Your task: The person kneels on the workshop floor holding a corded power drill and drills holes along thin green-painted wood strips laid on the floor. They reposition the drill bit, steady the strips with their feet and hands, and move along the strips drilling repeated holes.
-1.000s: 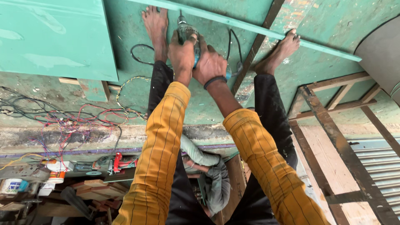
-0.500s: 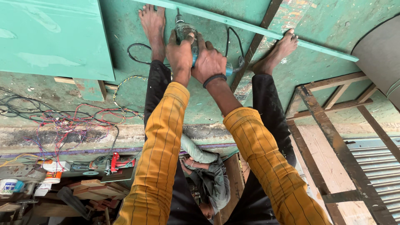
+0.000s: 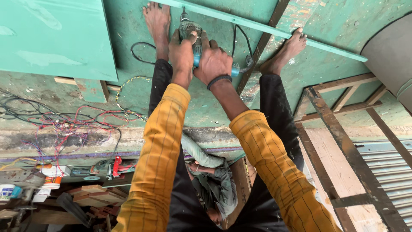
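Gripping: both hands were wrapped round a teal, dark-bodied corded power drill (image 3: 192,36), its bit pressed down onto a long, narrow, green-painted wooden strip (image 3: 257,26).
Left hand: the left hand (image 3: 182,53) had its fingers closed over the drill's upper body, on the side toward the bare left foot (image 3: 157,19).
Right hand: the right hand (image 3: 213,60), with a black band at the wrist, had its fingers closed round the drill's grip and rear.
Drill position: it stood nearly upright between the two bare feet, on the green-painted board surface (image 3: 201,99).
Strip: it ran slantwise past the drill, with the bare right foot (image 3: 288,49) resting against it well along from the drill.
Cord: the drill's black power cable (image 3: 141,49) looped just beside the left foot, and another run of it curved away on the drill's far side.
Clutter: a tangle of red and black loose wires (image 3: 68,124) lay well apart from the drill, beyond the board's edge.
Risk, judged: the strip looked held only by a foot, so it could spin or skid if the bit grabbed.
Risk, judged: bare toes sat near the bit; a slip could cut them.
Risk, judged: the looped cable near the foot could snag and tug the drill off line.
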